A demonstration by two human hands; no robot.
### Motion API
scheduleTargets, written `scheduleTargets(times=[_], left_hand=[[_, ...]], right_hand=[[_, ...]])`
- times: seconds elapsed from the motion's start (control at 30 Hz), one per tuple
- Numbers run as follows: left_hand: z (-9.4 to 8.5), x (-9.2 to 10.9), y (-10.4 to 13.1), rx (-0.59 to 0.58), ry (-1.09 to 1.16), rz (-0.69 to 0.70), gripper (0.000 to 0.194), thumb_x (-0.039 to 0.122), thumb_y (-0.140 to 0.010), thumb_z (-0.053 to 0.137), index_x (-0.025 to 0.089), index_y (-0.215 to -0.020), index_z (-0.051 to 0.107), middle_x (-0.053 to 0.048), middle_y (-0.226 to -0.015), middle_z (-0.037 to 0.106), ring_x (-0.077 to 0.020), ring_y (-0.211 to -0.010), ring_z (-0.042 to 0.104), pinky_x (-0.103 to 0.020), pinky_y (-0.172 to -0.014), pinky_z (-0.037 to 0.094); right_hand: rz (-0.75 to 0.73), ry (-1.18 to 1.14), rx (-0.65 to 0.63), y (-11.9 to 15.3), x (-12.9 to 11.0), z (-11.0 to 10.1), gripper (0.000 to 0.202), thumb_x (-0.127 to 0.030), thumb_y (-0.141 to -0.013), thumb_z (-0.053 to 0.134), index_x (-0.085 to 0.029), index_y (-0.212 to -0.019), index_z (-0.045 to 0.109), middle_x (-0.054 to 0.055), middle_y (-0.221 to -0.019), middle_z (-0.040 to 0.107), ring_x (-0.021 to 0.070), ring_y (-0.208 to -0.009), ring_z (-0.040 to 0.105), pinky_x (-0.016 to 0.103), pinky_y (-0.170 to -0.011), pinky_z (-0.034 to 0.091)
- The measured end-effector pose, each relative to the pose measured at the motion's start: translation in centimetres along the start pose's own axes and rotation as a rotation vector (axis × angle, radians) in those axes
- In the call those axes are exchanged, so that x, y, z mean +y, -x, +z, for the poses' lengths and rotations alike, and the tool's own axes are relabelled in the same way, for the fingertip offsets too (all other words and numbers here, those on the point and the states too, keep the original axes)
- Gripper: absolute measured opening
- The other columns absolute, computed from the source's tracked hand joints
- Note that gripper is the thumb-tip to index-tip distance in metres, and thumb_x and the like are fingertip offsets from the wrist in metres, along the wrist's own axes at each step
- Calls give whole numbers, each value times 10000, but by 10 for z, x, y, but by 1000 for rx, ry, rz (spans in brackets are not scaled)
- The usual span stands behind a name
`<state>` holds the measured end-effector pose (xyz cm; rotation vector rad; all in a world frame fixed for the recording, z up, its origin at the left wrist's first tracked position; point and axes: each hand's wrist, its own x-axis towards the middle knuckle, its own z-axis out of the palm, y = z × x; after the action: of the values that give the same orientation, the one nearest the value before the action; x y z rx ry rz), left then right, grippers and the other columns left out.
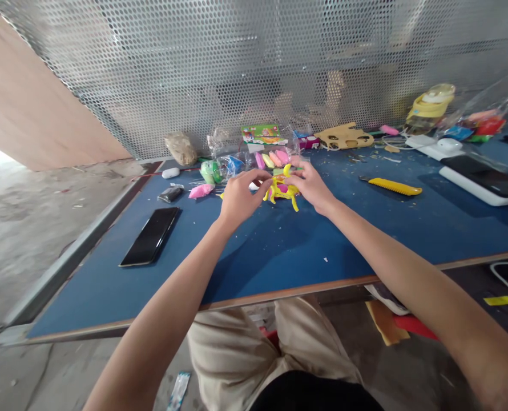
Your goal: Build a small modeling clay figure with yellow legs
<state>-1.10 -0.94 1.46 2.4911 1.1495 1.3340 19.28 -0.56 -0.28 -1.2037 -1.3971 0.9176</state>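
Note:
A small yellow figure (282, 189) with thin bent limbs and a pink patch is between my two hands, above the blue table. My left hand (244, 195) has its fingers closed on the figure's left side. On the other side, my right hand (309, 184) pinches the figure near its upper right, by a curved yellow piece. Just behind lie wrapped clay sticks (271, 160) in pink, yellow and orange. Fingertips partly hide the figure.
A black phone (150, 236) lies at left, near a pink packet (201, 190) and a green lump (211, 172). To the right are a yellow cutter (394, 186) and a white device (472, 184). Perforated metal (220, 68) stands behind the blue table (279, 251).

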Motion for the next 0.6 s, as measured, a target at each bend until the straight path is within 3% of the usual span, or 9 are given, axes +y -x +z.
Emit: scheduleTargets(times=[0.13, 0.2, 0.3, 0.37, 0.47, 0.6], left_hand=[[-2, 1, -1, 1, -11, -2, 143, 268, -928, 655, 257, -1021, 763, -19, -921, 786, -180, -823, 701, -339, -795, 539], [-2, 1, -2, -7, -13, 6, 149, 257, -924, 657, 256, -1027, 764, -21, -932, 789, -180, -816, 699, -341, -792, 540], [-1, 1, -1, -16, -7, 6, 161, 257, -930, 648, 256, -1042, 764, -18, -944, 790, -180, -828, 699, -342, -801, 540], [-1, 2, -1, -23, 0, 0, 165, 265, -933, 648, 254, -1048, 765, -16, -941, 790, -177, -832, 700, -337, -805, 540], [-1, 3, 0, -34, 25, 4, 154, 291, -930, 663, 247, -1043, 759, -17, -948, 787, -171, -843, 699, -324, -798, 539], [0, 3, 0, -26, 42, 5, 132, 298, -901, 711, 250, -1017, 752, -12, -942, 783, -164, -816, 688, -319, -773, 530]], right_hand=[[-495, 429, 114, 11, -9, -8, 743, -307, -838, 674, -307, -1531, 407, 106, -1523, 480, 330, -1325, 499, 506, -1066, 441], [-626, 609, 85, 15, -14, -11, 657, -358, -862, 705, -351, -1487, 503, 63, -1552, 456, 356, -1398, 409, 543, -1137, 347], [-670, 718, -11, 13, -14, -12, 436, -476, -887, 731, -346, -1301, 693, 39, -1498, 539, 353, -1373, 416, 542, -1125, 311], [-667, 722, -56, 9, -9, -10, 367, -514, -903, 718, -322, -1215, 742, 41, -1405, 636, 336, -1318, 467, 535, -1090, 312], [-654, 701, -83, 3, -2, -8, 240, -444, -966, 661, -319, -1141, 766, 26, -1202, 760, 294, -1186, 574, 520, -1046, 291], [-644, 717, -86, 2, -4, -8, 165, -371, -988, 633, -320, -1042, 781, 6, -1067, 800, 266, -1089, 625, 488, -1016, 275]])
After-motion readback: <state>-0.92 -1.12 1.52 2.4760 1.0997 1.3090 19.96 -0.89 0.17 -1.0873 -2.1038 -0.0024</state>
